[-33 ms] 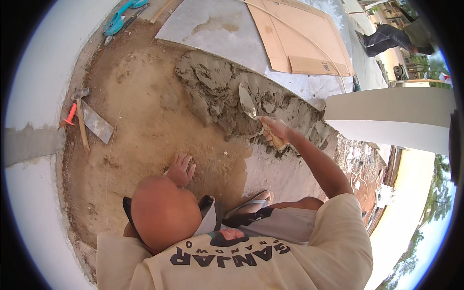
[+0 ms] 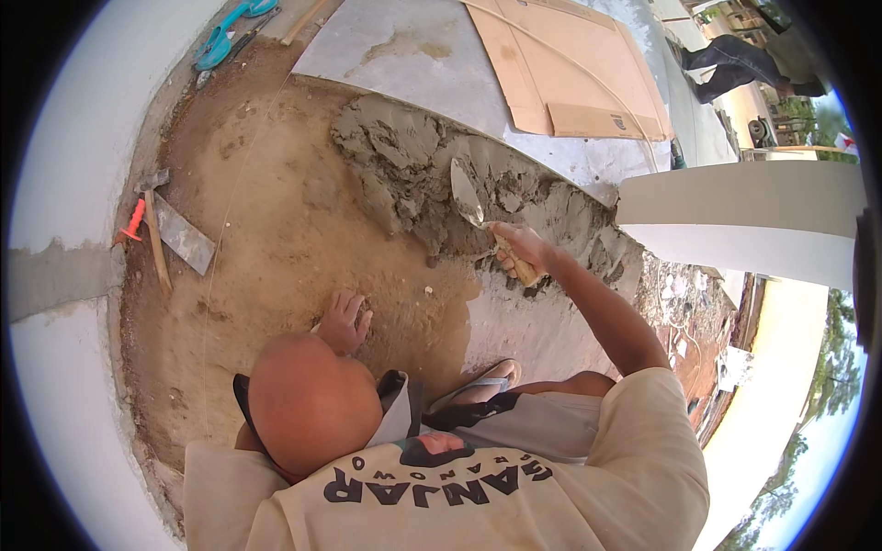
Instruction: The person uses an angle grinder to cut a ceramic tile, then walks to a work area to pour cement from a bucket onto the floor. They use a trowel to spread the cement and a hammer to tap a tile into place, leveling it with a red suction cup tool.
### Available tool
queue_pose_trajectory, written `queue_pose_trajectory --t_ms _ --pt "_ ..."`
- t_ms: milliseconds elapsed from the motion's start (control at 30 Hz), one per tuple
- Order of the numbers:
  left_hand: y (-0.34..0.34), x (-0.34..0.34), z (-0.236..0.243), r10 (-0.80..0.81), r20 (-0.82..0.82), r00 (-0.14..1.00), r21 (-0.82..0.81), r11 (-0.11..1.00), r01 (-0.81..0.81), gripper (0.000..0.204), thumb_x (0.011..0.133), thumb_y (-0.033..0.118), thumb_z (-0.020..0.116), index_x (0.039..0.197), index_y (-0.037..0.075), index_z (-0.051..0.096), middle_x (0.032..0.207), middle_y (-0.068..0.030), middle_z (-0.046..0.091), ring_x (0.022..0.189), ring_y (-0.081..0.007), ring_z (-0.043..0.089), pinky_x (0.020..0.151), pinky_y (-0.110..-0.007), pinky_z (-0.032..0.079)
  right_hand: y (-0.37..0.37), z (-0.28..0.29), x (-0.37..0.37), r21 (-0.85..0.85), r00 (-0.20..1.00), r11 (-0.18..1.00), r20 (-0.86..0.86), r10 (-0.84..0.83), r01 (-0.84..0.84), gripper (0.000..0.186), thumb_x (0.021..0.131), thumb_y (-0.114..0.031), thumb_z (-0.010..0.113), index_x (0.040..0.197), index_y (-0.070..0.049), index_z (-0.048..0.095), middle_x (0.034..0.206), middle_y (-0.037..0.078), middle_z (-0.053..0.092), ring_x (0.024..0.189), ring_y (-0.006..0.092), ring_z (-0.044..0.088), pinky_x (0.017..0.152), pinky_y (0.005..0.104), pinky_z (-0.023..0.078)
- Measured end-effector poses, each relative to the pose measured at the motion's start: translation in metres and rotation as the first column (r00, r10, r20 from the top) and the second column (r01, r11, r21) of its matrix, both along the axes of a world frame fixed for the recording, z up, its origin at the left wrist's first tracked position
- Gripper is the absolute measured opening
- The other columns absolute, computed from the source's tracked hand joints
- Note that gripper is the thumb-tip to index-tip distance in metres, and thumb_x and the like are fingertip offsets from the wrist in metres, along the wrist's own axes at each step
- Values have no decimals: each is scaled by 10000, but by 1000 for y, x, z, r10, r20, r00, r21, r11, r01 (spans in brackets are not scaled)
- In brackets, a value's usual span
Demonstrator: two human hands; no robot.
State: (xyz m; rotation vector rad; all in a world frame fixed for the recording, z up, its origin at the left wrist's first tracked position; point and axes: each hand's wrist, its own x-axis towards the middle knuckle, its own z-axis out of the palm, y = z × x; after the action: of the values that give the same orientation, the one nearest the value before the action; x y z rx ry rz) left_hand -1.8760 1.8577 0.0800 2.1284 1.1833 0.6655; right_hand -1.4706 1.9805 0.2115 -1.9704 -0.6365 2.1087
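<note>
My right hand (image 2: 520, 243) is closed round the wooden handle of a trowel (image 2: 468, 195). Its pointed metal blade lies against a bed of wet grey mortar (image 2: 390, 151), angled up and to the left. The mortar is rough and lumpy at the left, smoother toward the right. Beside my bare left knee (image 2: 312, 395), my left hand (image 2: 344, 323) rests on the damp sandy ground (image 2: 266, 202), fingers apart and holding nothing. Part of its palm is hidden behind the knee.
A hammer (image 2: 156, 234), a flat metal blade (image 2: 186, 237) and an orange-handled tool (image 2: 134, 220) lie by the left wall. A thin string (image 2: 223, 225) crosses the sand. Cardboard (image 2: 560, 64) covers the grey slab (image 2: 395, 55); a pillar (image 2: 735, 197) stands right. Another person (image 2: 735, 64) is far right.
In the background, the other person's legs have moved apart. The trowel and both my hands hold nearly the same places.
</note>
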Motion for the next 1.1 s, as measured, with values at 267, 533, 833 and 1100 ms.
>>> queue_pose_trajectory --t_ms 267,533,833,1100 --pt "1 2 -19 11 -36 999 68 998 -8 382 868 158 669 1186 -16 549 1104 -236 565 1033 -447 514 925 -534 416 -21 -7 -28 95 961 962 127 244 -257 488 974 -492 544 1052 -17 619 726 59 576 539 173 565 484 357 506" --pt "3 -1 -14 -11 -64 998 108 994 18 382 868 160 669 1186 -17 552 1100 -233 564 1020 -440 513 911 -541 417 -27 -5 -21 149 701 714 409 585 -684 531 972 -520 551 1149 -19 563 743 167 653 619 263 677 616 435 559" --pt "1 7 -7 1 -55 999 93 996 4 371 858 160 668 1153 -35 554 1082 -231 552 1005 -426 514 894 -524 431 1 -13 5 151 297 461 918 262 -875 344 980 -334 562 1093 -13 514 781 238 695 753 438 690 688 531 559" --pt "1 12 -1 18 -54 998 103 995 -12 376 844 137 681 1155 -35 557 1076 -237 552 998 -436 518 880 -524 438 59 -33 2 160 318 515 919 234 -842 355 987 -315 532 1080 27 527 919 265 707 876 430 699 792 521 557"
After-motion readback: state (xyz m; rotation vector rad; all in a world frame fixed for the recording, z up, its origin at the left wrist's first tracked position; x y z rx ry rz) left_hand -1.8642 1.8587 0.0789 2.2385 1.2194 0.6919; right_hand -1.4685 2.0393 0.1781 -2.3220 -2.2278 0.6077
